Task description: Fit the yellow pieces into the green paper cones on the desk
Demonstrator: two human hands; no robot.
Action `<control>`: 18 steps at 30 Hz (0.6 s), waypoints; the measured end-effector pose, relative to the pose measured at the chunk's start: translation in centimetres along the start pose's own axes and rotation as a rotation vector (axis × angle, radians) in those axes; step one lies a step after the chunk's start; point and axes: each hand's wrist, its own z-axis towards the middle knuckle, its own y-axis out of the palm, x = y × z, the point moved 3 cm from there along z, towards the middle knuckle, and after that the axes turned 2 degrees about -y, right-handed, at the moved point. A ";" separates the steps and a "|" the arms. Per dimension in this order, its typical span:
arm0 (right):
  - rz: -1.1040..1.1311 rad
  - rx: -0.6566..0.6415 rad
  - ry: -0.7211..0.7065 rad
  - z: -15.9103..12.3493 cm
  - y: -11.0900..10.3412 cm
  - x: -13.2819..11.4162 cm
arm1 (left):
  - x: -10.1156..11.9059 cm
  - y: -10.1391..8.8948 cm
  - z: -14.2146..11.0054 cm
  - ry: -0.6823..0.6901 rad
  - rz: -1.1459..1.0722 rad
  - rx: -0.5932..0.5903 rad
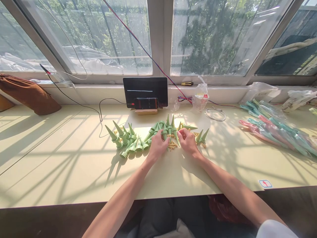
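Apparently partway: several green spikes point(121, 132) stand upright, others lie flat; tan pegs point(172, 144) lie loose on bench point(168, 175). Left hand point(158, 143), right hand point(188, 141): grip closure indeterminable.

Both forearms point(125, 190) reach inward, left fingers point(158, 135) and right fingers point(183, 133) bent, just apart.

We see a black rectangular tablet point(146, 85) behind a dark rectangular phone point(146, 103), a yellow-and-black tool point(187, 83) on the pale ledge point(99, 92), and, far left, a brown cloth bag point(29, 94).
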 end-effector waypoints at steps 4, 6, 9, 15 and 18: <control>-0.002 -0.016 -0.008 -0.1 0.2 0.3 | -0.1 0.3 0.0 0.038 -0.002 -0.019; -0.005 -0.025 -0.004 -0.2 0.4 0.3 | 0.0 0.4 -0.1 0.054 -0.012 -0.033; 0.005 -0.046 0.012 -0.3 0.5 0.3 | 0.3 0.4 -0.3 0.065 -0.035 -0.043; 0.054 -0.125 -0.003 -0.6 0.5 -0.4 | 0.7 0.3 -0.5 0.039 -0.182 -0.060; 0.048 -0.166 -0.043 -0.7 0.7 -0.7 | 0.6 0.4 -0.4 -0.034 -0.279 -0.123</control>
